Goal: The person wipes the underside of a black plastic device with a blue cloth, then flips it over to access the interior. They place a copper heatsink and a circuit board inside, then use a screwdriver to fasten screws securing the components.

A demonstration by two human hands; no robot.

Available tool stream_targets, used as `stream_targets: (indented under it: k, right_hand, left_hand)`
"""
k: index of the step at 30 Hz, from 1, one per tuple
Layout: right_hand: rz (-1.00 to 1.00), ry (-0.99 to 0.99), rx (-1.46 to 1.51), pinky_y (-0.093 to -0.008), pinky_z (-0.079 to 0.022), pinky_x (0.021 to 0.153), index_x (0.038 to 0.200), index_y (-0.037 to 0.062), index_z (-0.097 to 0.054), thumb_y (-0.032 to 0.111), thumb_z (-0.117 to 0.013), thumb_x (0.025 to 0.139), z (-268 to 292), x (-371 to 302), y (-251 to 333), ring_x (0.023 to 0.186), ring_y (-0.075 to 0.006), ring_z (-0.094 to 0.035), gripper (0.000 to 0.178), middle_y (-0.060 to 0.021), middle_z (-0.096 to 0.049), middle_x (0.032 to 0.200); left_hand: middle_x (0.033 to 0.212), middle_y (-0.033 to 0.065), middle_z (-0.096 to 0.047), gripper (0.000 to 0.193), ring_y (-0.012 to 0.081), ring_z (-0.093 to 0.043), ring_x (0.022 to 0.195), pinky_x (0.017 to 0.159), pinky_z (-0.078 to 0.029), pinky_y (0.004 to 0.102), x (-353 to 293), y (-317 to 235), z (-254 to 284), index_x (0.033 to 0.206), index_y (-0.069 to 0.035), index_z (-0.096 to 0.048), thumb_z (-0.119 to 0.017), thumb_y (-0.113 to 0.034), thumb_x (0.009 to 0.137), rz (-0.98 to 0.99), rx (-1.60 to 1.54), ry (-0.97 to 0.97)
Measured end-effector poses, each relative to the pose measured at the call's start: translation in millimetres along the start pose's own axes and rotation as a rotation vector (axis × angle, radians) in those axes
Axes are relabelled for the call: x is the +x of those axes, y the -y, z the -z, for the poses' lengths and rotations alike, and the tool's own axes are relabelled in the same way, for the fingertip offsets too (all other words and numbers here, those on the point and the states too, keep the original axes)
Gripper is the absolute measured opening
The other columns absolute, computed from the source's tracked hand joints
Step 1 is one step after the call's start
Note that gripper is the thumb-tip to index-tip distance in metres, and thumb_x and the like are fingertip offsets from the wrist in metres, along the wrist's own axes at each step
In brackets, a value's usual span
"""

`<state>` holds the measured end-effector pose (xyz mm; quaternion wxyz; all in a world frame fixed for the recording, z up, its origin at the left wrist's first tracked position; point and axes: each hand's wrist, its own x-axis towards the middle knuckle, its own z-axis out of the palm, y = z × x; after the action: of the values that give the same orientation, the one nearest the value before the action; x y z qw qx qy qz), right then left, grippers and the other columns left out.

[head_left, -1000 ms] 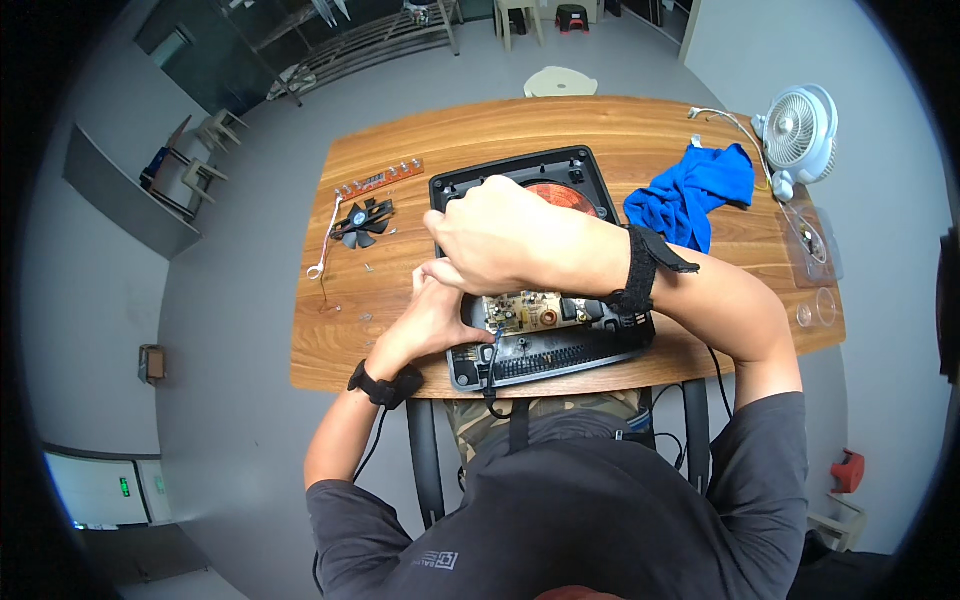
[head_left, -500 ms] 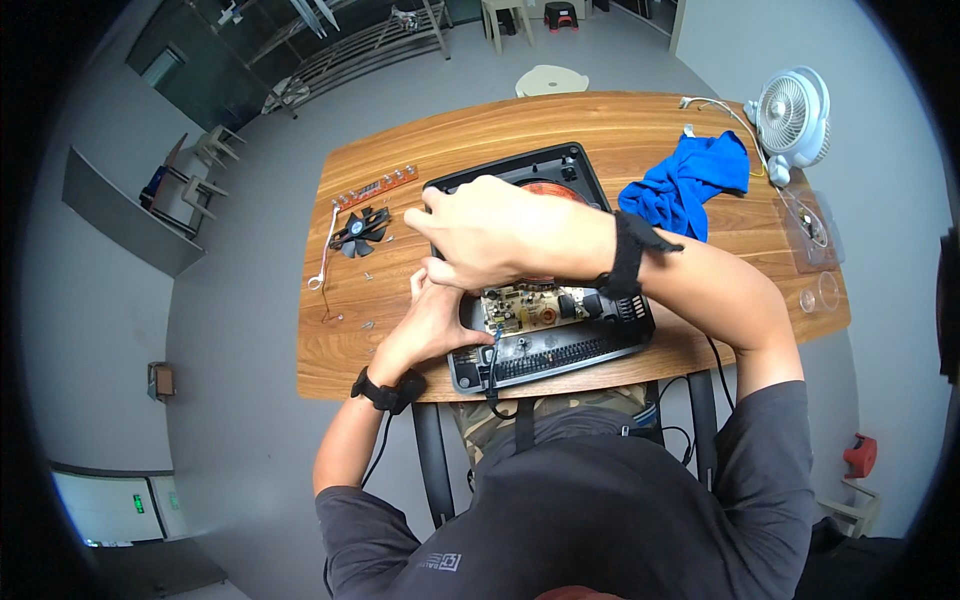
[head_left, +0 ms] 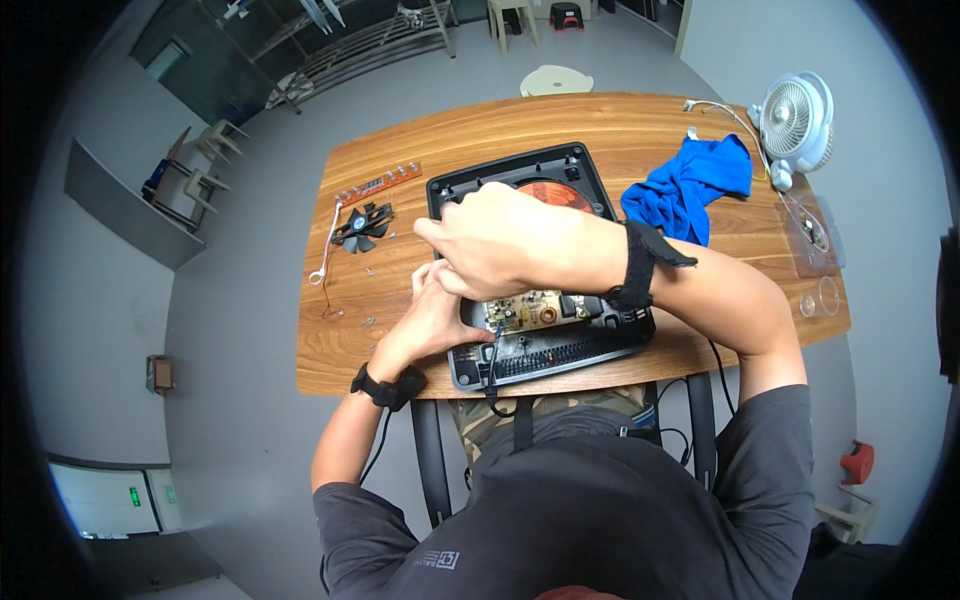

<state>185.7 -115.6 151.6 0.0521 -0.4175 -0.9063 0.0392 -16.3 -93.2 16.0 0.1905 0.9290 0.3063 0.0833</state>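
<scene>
Fingers of the right hand [head_left: 495,240] were curled in, knuckles up, over the left part of an opened black cooker [head_left: 545,260]; whether they pinched anything could not be told, since the hand's back hid the tips. Beneath it, the left hand [head_left: 435,310] reached in from the cooker's left edge, fingers bent and pressed close under the right hand; what it gripped, if anything, was hidden too. Both wrists wore black straps.

The cooker lay in the middle of a wooden table [head_left: 560,125], its top off. A copper coil [head_left: 555,195] showed behind the right hand, and a circuit board [head_left: 530,312] sat just below the hands, near the front grille. A dark cable ran from the casing's front edge down off the table.

Left of the cooker lay a small black fan [head_left: 362,225], a red strip board [head_left: 378,185] and a white wire [head_left: 325,245]. To the right sat a blue cloth [head_left: 690,185], and at the far corner a white desk fan [head_left: 797,120].
</scene>
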Motion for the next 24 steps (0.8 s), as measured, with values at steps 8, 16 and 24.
stream_targets:
  k: [8, 16, 24]
  right_hand:
    - [0.094, -0.160, -0.050, -0.0456, -0.061, 0.069, 0.110, -0.0012, -0.070, 0.030, -0.068, 0.094, -13.5, 2.1, -14.5, 0.073, -0.0352, -0.075, 0.035, -0.0147, -0.074, 0.075]
    - [0.035, -0.066, -0.023, -0.0452, -0.059, 0.070, 0.112, -0.0039, -0.062, 0.022, -0.071, 0.090, 3.2, -13.0, -8.0, 0.083, -0.0404, -0.073, 0.035, -0.0239, -0.069, 0.092]
    - [0.038, 0.114, -0.022, -0.0464, -0.059, 0.067, 0.117, -0.0063, -0.061, 0.029, -0.067, 0.095, -6.4, 7.5, -12.9, 0.081, -0.0412, -0.072, 0.042, -0.0273, -0.066, 0.100]
  left_hand:
    - [0.132, 0.0145, -0.064, 0.088, 0.0346, -0.044, 0.139, 0.120, -0.020, 0.0510, 5.2, 3.0, 3.2, 0.135, -0.007, -0.062, -0.096, -0.036, 0.060, 0.099, -0.068, 0.097]
    - [0.124, 0.0143, -0.059, 0.075, 0.0347, -0.044, 0.135, 0.116, -0.025, 0.0502, 2.4, 1.7, -1.5, 0.117, -0.005, -0.066, -0.098, -0.039, 0.059, -0.014, -0.028, -0.066]
    - [0.125, 0.0132, -0.066, 0.087, 0.0355, -0.044, 0.138, 0.117, -0.023, 0.0506, 3.1, 9.1, -3.4, 0.132, -0.006, -0.063, -0.097, -0.038, 0.059, 0.054, -0.027, 0.068]
